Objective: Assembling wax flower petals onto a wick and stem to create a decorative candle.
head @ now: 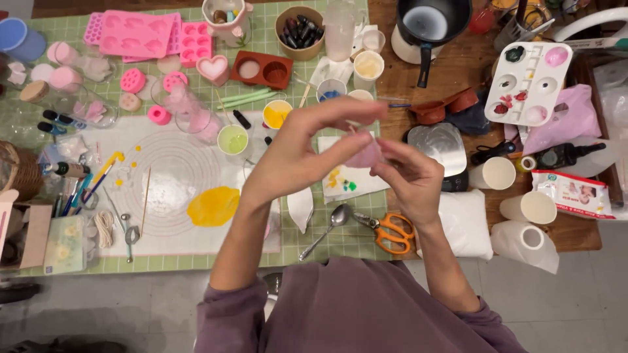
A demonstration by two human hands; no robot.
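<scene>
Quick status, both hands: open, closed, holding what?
Left hand: fingers pinched on the pink piece.
Right hand: closed on the same pink piece from below.

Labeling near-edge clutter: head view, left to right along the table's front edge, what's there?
Small box with pale flowers → yellow blob on the white mat → metal spoon → orange-handled scissors → white pillow-like bag → tipped white jug. Above the spoon, left hand and right hand pinch a small pink piece.
</scene>
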